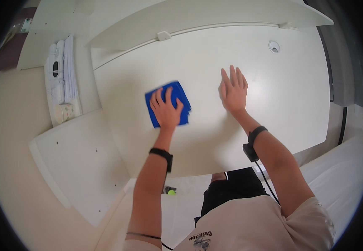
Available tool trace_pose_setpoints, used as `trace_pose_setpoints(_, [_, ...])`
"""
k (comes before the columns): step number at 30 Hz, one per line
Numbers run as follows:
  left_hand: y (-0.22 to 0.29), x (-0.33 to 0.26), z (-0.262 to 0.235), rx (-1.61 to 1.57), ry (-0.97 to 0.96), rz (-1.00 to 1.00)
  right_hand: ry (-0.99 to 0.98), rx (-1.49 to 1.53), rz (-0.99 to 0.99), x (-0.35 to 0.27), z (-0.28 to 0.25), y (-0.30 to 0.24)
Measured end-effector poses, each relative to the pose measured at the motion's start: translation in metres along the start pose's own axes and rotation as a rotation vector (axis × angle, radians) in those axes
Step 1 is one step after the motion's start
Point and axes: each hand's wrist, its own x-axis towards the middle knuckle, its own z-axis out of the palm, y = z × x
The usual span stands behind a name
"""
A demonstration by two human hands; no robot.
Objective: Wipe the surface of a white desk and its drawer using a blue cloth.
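My left hand [166, 113] lies with spread fingers on a folded blue cloth [180, 93], left of the middle of the white desk [281, 92]. The cloth rests on the desktop, and its right edge looks uneven. Part of it is hidden under my palm and fingers. To the right, my right hand [234, 95] is stretched out with its fingers apart and nothing in it. It is at or just above the desktop; whether it touches I cannot tell.
A white panel [215, 16] runs along the desk's back, with a round cable hole [274, 47] at the far right. On a left-hand ledge are a white device [57, 71] and a patterned paper cup [64, 113]. A black cable [267, 180] trails from my right wrist.
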Motion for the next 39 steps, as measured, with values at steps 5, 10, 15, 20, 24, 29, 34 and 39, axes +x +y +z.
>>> trace_pose_setpoints(5, [-0.017, 0.125, 0.039, -0.030, 0.039, 0.088, -0.089, -0.022, 0.033, 0.002, -0.001, 0.001])
trace_pose_setpoints(10, [0.000, 0.154, 0.063, 0.010, -0.014, 0.002, -0.096, 0.000, 0.018, 0.003, -0.002, -0.001])
trace_pose_setpoints(15, [0.022, 0.116, 0.052, 0.025, -0.048, 0.004, -0.094, -0.013, 0.022, 0.004, 0.000, -0.001])
trace_pose_setpoints(20, [0.067, 0.010, 0.021, -0.117, -0.084, 0.000, -0.012, -0.012, -0.035, 0.002, 0.004, 0.004])
trace_pose_setpoints(24, [0.087, -0.096, -0.015, -0.188, -0.133, -0.020, 0.049, -0.033, -0.058, 0.002, 0.007, 0.007])
trace_pose_setpoints(29, [0.077, -0.199, -0.051, -0.248, -0.146, -0.030, 0.141, -0.061, -0.071, 0.001, 0.013, 0.009])
trace_pose_setpoints(34, [0.032, -0.224, -0.069, -0.171, -0.127, -0.132, 0.094, -0.048, -0.048, -0.003, 0.013, 0.010])
trace_pose_setpoints(39, [-0.024, -0.165, -0.054, -0.026, -0.030, -0.164, 0.079, -0.046, -0.050, -0.001, 0.009, 0.008])
